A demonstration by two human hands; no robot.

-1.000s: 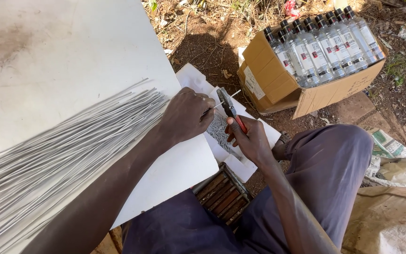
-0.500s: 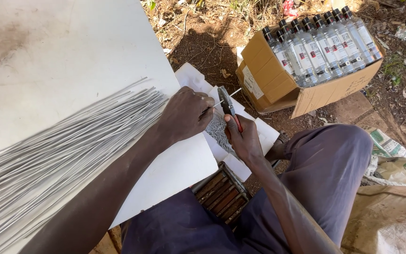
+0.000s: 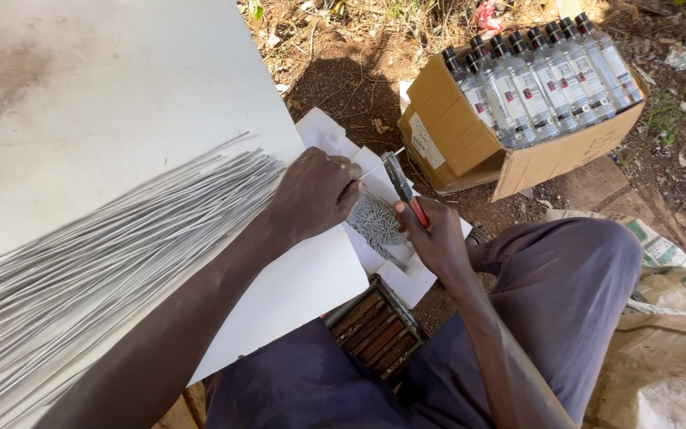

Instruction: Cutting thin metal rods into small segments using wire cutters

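Note:
My left hand [image 3: 313,191] is closed around the ends of thin grey metal wires [image 3: 113,246] that fan out across a white board [image 3: 121,87]. One wire end [image 3: 383,163] sticks out past my fingers toward the cutter. My right hand [image 3: 437,238] grips red-handled pliers [image 3: 403,187], jaws pointing up at that wire tip. Below both hands a pile of short cut wire bits [image 3: 375,222] lies on a white sheet of paper [image 3: 335,139].
An open cardboard box [image 3: 470,135] packed with several clear bottles sits on the dirt at the upper right. A stack of brown wooden slats [image 3: 375,330] lies by my knee. My legs are in dark purple trousers [image 3: 565,286]. A printed sack [image 3: 676,270] lies at the right.
My right hand has shifted slightly, bringing the pliers' jaws up to the protruding wire end. My left hand has stayed on the wire bundle.

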